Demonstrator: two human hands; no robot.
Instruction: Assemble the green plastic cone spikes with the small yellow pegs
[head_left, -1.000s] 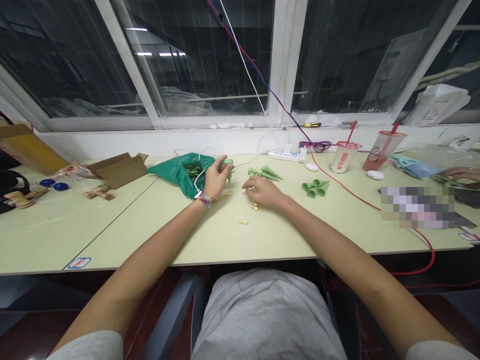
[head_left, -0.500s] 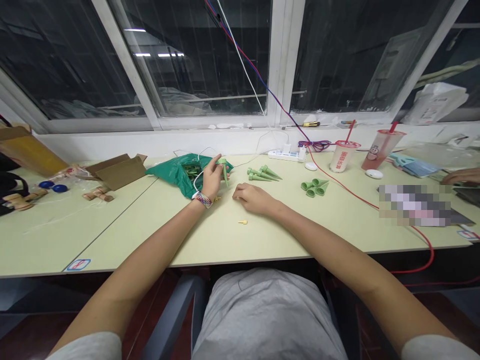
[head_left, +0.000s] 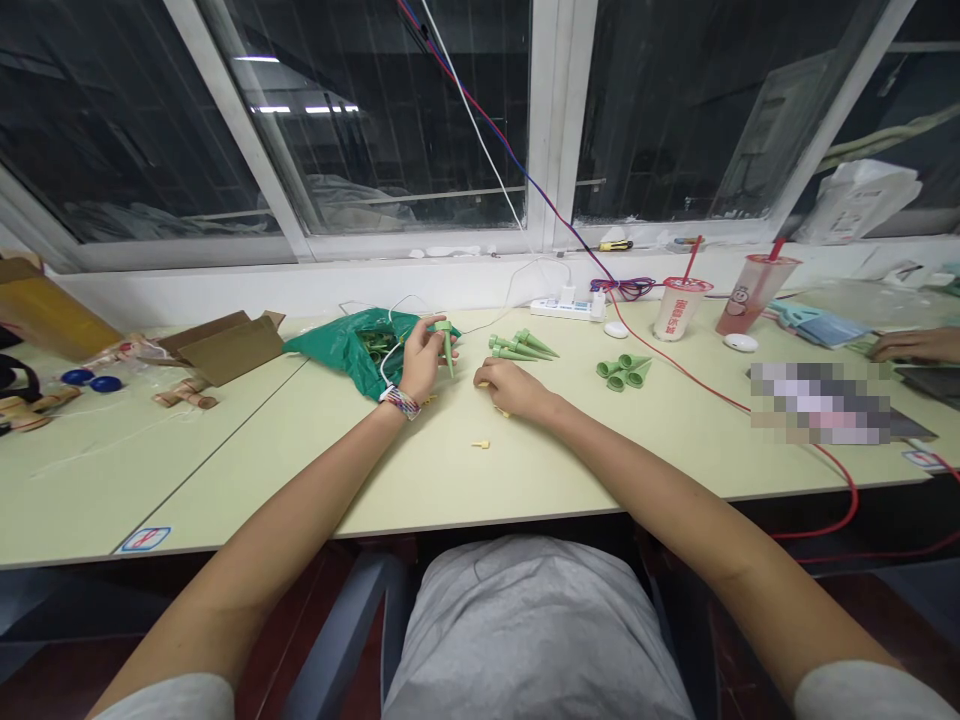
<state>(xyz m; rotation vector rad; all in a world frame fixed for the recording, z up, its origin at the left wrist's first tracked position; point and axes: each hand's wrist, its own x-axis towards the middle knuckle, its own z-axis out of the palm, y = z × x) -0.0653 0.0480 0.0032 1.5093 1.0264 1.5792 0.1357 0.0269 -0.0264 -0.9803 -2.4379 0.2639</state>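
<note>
Green spike (head_left: 448, 352) is located just left of frame centre, near upright with its tip downward, grasped at its upper part by the fingers of the left grip (head_left: 421, 364). Right grip (head_left: 517, 388), just right of centre, is curled low over the bench (head_left: 420, 490); yellow shows at its fingertips and lower edge, but whether it grasps anything cannot be told. One yellow peg (head_left: 481, 445) lies loose below centre. Further green spikes (head_left: 517, 350) lie beyond the right grip; green cones (head_left: 637, 378) lie grouped right of centre. Green bag (head_left: 330, 345), left of centre, contains green pieces. Two lidded cups (head_left: 677, 315) stand upper right.
</note>
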